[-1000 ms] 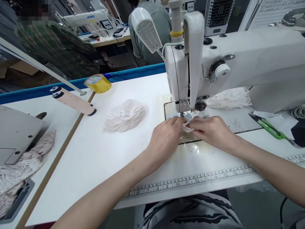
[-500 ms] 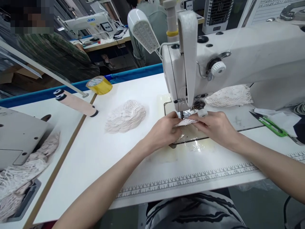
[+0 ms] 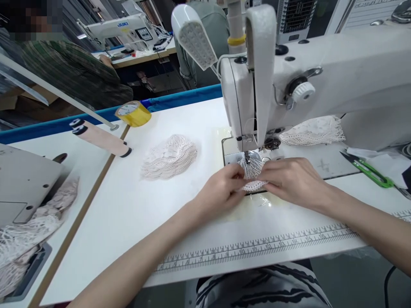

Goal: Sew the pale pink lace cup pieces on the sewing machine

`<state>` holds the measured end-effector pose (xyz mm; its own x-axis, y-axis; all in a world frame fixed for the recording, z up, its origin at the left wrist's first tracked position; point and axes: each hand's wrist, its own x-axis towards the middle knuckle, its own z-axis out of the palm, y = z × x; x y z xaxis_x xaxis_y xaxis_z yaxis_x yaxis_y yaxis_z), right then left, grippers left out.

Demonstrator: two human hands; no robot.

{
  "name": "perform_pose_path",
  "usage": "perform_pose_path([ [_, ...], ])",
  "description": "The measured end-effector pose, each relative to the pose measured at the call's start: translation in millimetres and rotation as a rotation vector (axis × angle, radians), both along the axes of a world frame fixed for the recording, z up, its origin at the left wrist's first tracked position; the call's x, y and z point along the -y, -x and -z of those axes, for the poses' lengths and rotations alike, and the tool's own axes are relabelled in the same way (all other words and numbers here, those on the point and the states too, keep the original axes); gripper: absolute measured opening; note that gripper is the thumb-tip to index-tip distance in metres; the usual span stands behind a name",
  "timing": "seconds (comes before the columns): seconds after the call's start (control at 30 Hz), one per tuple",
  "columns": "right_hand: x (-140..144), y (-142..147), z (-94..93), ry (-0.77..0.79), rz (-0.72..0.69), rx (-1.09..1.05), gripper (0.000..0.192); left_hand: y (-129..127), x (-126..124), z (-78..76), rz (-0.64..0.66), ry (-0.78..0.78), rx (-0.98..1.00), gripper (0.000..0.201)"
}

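Observation:
A piece of white lace (image 3: 252, 167) lies under the needle and presser foot of the white sewing machine (image 3: 308, 81). My left hand (image 3: 224, 186) pinches its near left edge, the fingers partly hidden behind one another. On the right side, my right hand (image 3: 289, 177) grips the same lace between thumb and fingers. Both hands meet just in front of the needle, close together. A flat stack of lace pieces (image 3: 169, 157) rests on the table to the left. More lace (image 3: 316, 130) lies behind, beneath the machine's arm.
Green-handled snips (image 3: 374, 171) lie at the right. Thread cones (image 3: 102, 137) and yellow tape (image 3: 133, 114) sit at the left by a thin pole. A printed ruler (image 3: 257, 248) runs along the front edge. Lace also bunches beside another machine (image 3: 25, 184). Co-workers sit beyond the blue edge.
Both hands have drawn slightly toward me, so more of the lace shows spread between the needle and my fingers. The view has shifted a little.

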<state>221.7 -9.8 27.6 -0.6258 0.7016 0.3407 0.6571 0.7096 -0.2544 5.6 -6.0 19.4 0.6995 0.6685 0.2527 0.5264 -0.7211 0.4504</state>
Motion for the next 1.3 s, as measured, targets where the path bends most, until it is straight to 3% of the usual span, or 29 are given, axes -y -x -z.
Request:
perform_pose_path([
  [0.1,3.2,0.7,-0.3,-0.144,-0.074,0.068,0.018,0.3,14.6,9.7,0.001,-0.33,-0.149,0.027],
  [0.2,4.5,3.0,1.0,-0.196,-0.103,0.074,0.021,1.0,24.1,10.5,-0.014,-0.475,-0.256,0.03],
  [0.63,3.8,5.5,3.4,-0.208,-0.105,0.069,0.03,4.0,22.8,10.0,-0.054,-0.427,-0.266,0.032],
  [0.93,-7.8,7.4,11.3,-0.27,-0.066,0.059,0.03,2.9,5.6,12.8,-0.088,-0.426,-0.274,0.034],
  [1.13,-15.0,8.1,14.4,-0.212,0.004,0.093,0.026,2.3,-3.6,15.4,-0.123,-0.425,-0.246,0.034],
  [1.3,-13.3,8.4,15.5,-0.298,-0.03,0.085,0.026,0.5,-2.3,16.0,-0.146,-0.42,-0.195,0.033],
])
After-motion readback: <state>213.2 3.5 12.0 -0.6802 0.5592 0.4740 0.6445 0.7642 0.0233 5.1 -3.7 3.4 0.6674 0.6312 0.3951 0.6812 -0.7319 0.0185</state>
